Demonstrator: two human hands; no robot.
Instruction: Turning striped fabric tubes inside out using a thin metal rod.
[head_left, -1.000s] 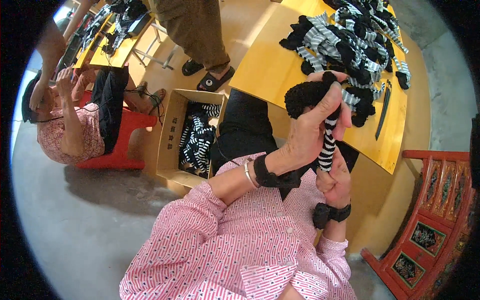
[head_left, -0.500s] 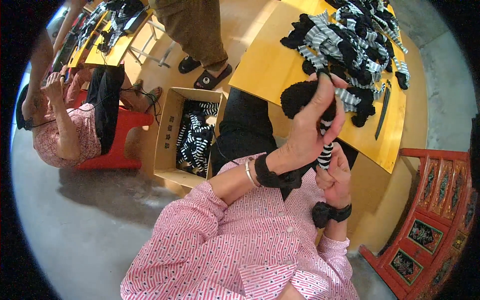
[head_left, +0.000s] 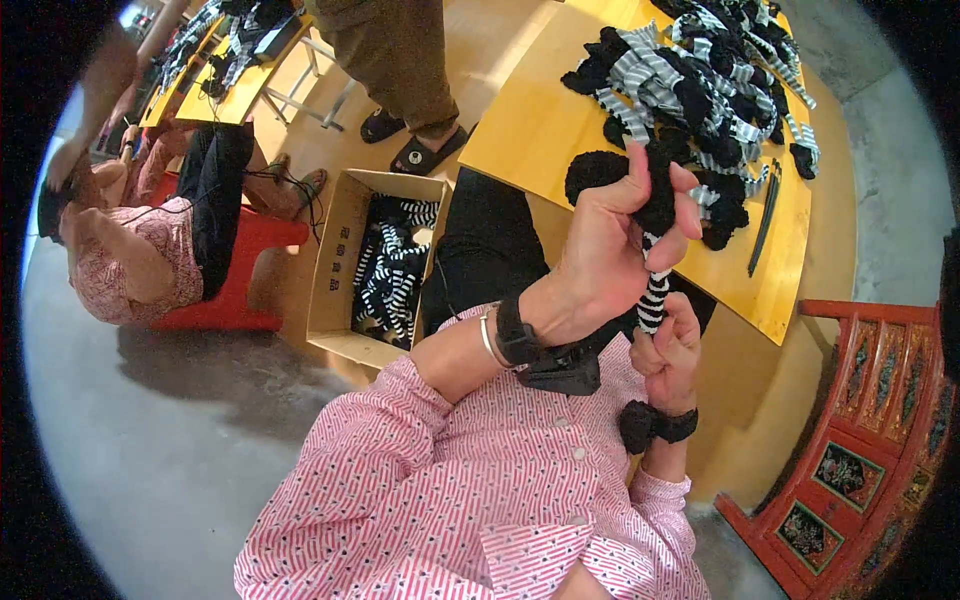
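Note:
A soft piece with a black fuzzy part (head_left: 595, 177) and a narrow black-and-white striped tube (head_left: 651, 302) stretches between my hands, in front of the yellow table's near edge. My left hand (head_left: 606, 245) is the upper one, its thumb and fingers closed around the piece where the black part meets the stripes. Lower down, my right hand (head_left: 670, 355) pinches the bottom end of the tube in curled fingers; that end is hidden inside them. Both wrists carry black bands.
Striped and black fabric pieces heap on the yellow table (head_left: 520, 120), beside dark thin rods (head_left: 765, 220). A cardboard box (head_left: 330, 265) of striped pieces stands at my left. A red carved wooden chair (head_left: 840, 440) is at right. One person sits on a red stool (head_left: 235, 280); another stands beyond the box.
My left hand has opened its grip slightly, its thumb and fingers shifting on the black part. The right hand has lowered a little, still on the tube's end. The seated person's arms have moved.

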